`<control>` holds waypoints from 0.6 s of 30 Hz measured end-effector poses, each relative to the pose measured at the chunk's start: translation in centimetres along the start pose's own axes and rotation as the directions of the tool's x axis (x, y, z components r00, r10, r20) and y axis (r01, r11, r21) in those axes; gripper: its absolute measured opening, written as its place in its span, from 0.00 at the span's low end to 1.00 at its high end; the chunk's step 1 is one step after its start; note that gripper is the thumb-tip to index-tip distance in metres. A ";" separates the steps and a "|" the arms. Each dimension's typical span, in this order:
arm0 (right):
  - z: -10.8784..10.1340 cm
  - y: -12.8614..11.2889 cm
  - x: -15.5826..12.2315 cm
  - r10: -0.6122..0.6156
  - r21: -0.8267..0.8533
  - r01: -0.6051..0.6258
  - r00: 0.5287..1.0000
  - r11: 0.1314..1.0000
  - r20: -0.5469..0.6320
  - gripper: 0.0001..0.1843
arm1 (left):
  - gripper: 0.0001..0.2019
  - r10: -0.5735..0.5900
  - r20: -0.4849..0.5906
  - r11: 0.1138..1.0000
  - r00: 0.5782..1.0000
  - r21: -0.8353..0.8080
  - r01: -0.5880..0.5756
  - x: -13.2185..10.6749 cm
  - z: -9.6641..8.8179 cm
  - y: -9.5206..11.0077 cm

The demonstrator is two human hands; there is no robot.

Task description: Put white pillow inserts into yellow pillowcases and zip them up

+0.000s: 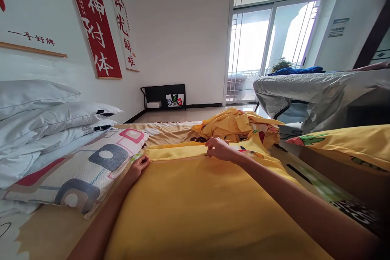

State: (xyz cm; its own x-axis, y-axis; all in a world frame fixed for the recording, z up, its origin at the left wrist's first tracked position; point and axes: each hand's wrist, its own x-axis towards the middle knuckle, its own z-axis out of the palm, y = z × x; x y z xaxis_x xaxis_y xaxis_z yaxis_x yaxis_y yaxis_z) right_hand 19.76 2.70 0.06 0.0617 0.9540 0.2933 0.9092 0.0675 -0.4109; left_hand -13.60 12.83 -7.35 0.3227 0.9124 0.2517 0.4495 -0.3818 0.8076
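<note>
A plump yellow pillow in its pillowcase lies right in front of me, with a thin seam or zipper line running across near its far end. My left hand is closed at the far left corner, fingers pinching the pillowcase edge. Over the seam, to the right, my right hand is closed in a pinch, touching the flap of cloth; whether a zipper pull is between its fingertips I cannot tell. Beyond the pillow a heap of crumpled yellow printed cloth rests on the patterned bedding.
White pillows are stacked at the left, beside a pillow with a car print. Another yellow printed pillow is at the right. Behind it stands a plastic-covered table. A low black shelf stands by the back wall.
</note>
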 end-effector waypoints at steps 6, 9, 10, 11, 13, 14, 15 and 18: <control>-1.7 2.0 -0.6 0.057 0.014 -0.058 0.996 0.998 0.070 0.06 | 0.07 0.095 -0.080 0.969 0.992 0.234 -0.074 -0.5 3.7 5.1; -1.5 1.7 -0.4 0.048 0.011 -0.049 0.997 0.999 0.063 0.06 | 0.16 0.312 0.121 0.874 0.942 0.352 -0.335 -0.9 7.4 10.4; -1.4 1.5 -0.5 0.042 0.008 -0.042 0.998 0.999 0.052 0.07 | 0.17 0.351 0.188 0.831 0.917 0.389 -0.398 -0.7 8.7 12.1; -1.3 1.4 -0.7 0.035 0.003 -0.036 0.999 0.999 0.036 0.07 | 0.17 0.367 0.244 0.796 0.897 0.417 -0.439 -0.5 9.9 13.5; -1.1 1.5 -1.3 0.018 -0.008 -0.018 1.000 1.000 0.004 0.07 | 0.13 0.355 0.313 0.766 0.881 0.442 -0.466 0.3 12.0 15.4; -1.0 1.5 -1.6 0.007 -0.013 -0.007 1.000 1.000 -0.010 0.07 | 0.10 0.346 0.330 0.764 0.878 0.445 -0.468 0.7 12.9 16.0; -0.9 1.7 -2.0 -0.007 -0.019 0.006 1.000 1.000 -0.022 0.06 | 0.10 0.341 0.337 0.764 0.878 0.444 -0.468 1.1 13.7 16.3; -0.8 2.2 -2.6 -0.044 -0.030 0.043 0.998 0.999 -0.034 0.07 | 0.11 0.343 0.306 0.767 0.888 0.454 -0.452 2.0 15.4 16.1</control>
State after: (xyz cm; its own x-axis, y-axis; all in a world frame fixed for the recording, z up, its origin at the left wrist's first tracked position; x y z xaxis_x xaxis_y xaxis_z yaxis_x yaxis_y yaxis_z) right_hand 21.89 0.12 -0.89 0.0357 0.9398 0.3400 0.9230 0.0994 -0.3717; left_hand 7.14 6.26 -2.02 0.6954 0.6346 0.3372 0.5773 -0.7728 0.2637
